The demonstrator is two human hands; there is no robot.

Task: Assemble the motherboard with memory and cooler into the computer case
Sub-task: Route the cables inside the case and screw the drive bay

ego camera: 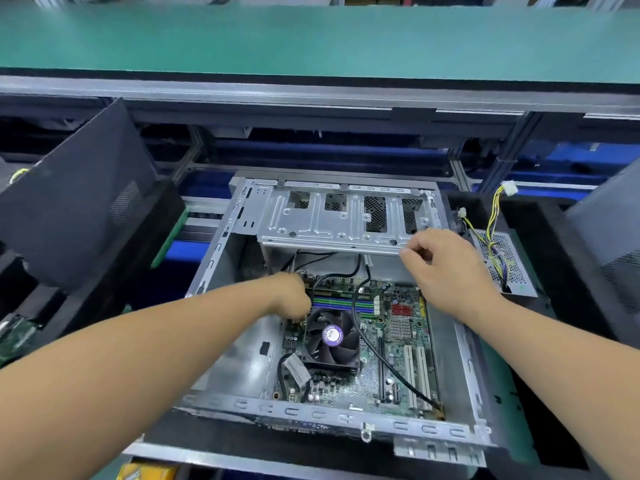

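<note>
Left hand (294, 296): fingers curled down at the far-left corner of the motherboard (398, 344), beside the memory slots (343, 304); I cannot tell what they hold, if anything, since the fingertips are hidden behind the knuckles.

Right hand (446, 268): thumb and forefinger closed together in a pinch near the front lip of the drive cage (332, 216); whatever small item sits in the pinch is too small for me to name.

Step in hand, as I judge it: settling the board onto the case floor and fixing its far edge. To do it well I would keep the black cable (367, 337) that crosses the board free of the cooler fan (330, 341), check the board lies flat before fastening, and press on the edge, never on components.

Container, computer case (221, 258): lying open on its side on the worktop. Contents: motherboard flat on the floor, cooler fan mounted on it, slots with green and blue strips, white expansion slots (415, 372) toward the near right, loose black cables.

Beside the case, right: perforated metal unit (502, 261) with yellow and black wires (493, 220).
</note>
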